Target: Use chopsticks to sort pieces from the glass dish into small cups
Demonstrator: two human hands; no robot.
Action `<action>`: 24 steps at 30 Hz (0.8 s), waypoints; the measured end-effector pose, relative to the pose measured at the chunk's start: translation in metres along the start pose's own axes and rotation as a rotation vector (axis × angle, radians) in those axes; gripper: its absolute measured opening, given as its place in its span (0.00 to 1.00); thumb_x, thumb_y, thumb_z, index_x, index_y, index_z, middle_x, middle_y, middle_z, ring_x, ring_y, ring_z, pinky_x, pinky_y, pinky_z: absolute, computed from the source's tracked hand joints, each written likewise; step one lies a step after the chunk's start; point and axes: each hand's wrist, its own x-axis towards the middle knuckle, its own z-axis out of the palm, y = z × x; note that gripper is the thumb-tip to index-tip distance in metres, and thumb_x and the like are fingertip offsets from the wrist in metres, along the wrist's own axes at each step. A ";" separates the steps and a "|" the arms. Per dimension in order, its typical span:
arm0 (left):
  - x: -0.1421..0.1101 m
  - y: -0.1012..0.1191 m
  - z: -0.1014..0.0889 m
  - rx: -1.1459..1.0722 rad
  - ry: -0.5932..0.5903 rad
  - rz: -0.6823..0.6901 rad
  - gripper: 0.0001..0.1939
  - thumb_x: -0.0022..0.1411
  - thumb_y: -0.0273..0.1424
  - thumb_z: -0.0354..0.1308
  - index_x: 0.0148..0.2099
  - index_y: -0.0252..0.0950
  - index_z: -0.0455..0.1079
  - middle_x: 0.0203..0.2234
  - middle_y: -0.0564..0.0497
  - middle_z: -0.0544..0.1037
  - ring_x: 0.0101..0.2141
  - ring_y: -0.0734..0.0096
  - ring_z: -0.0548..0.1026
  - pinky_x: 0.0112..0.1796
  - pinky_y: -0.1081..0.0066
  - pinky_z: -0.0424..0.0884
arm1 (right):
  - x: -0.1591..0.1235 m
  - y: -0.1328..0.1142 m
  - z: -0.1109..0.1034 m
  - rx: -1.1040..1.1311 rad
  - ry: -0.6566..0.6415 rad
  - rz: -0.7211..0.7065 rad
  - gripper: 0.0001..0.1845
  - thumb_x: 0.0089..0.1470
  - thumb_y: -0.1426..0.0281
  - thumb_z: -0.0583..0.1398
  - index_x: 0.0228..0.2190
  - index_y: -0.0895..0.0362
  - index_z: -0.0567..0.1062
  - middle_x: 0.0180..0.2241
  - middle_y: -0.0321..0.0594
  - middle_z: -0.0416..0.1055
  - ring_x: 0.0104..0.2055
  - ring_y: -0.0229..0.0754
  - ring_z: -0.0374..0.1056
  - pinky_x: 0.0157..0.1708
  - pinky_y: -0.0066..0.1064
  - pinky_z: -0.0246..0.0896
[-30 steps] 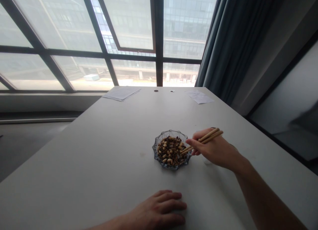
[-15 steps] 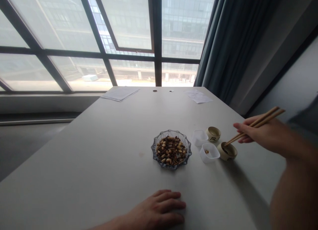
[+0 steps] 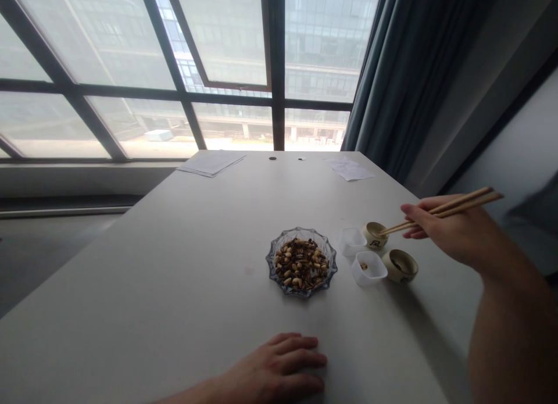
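My right hand (image 3: 440,224) is closed round a pair of wooden chopsticks (image 3: 462,203), whose tips reach over the far beige ceramic cup (image 3: 374,236). I cannot make out anything between the tips. Nearer to me is a second beige cup (image 3: 400,269) with a little dark stuff inside. To the left stand two translucent plastic cups: the front one (image 3: 369,273) holds a few small nuts, the back one (image 3: 351,241) shows nothing I can make out. A scalloped glass bowl (image 3: 272,276) holds mixed nuts and seeds (image 3: 301,264). My left hand (image 3: 283,363) rests on the table, fingers stretched out.
The white table (image 3: 174,276) runs up to a large window. Paper sheets lie at its far left (image 3: 213,163) and far right (image 3: 352,168), with two small round dark spots between them. A dark curtain (image 3: 387,72) hangs at the right.
My right hand has moved the chopsticks from the near beige cup away from me and slightly left to the far beige cup. The left hand stays in place.
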 end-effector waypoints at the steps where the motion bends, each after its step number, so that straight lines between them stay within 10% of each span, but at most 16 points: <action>1: 0.000 0.001 -0.001 0.001 -0.003 -0.001 0.14 0.76 0.30 0.58 0.60 0.41 0.71 0.63 0.45 0.76 0.67 0.55 0.69 0.68 0.59 0.64 | -0.005 -0.006 0.003 0.051 -0.023 -0.054 0.17 0.63 0.55 0.64 0.32 0.56 0.82 0.31 0.49 0.84 0.33 0.51 0.83 0.30 0.33 0.78; 9: 0.000 0.000 0.000 0.044 -0.025 0.002 0.13 0.78 0.31 0.55 0.60 0.40 0.72 0.63 0.46 0.76 0.67 0.56 0.69 0.68 0.60 0.63 | -0.028 -0.037 0.068 0.169 -0.554 -0.237 0.19 0.63 0.56 0.64 0.28 0.56 0.80 0.25 0.41 0.81 0.30 0.45 0.81 0.28 0.28 0.74; 24: -0.001 -0.001 0.001 0.026 0.027 0.030 0.13 0.76 0.31 0.57 0.60 0.41 0.70 0.62 0.45 0.77 0.66 0.55 0.70 0.68 0.60 0.63 | -0.035 -0.041 0.105 0.186 -0.618 -0.258 0.22 0.64 0.55 0.62 0.23 0.55 0.73 0.24 0.40 0.80 0.28 0.45 0.79 0.27 0.29 0.69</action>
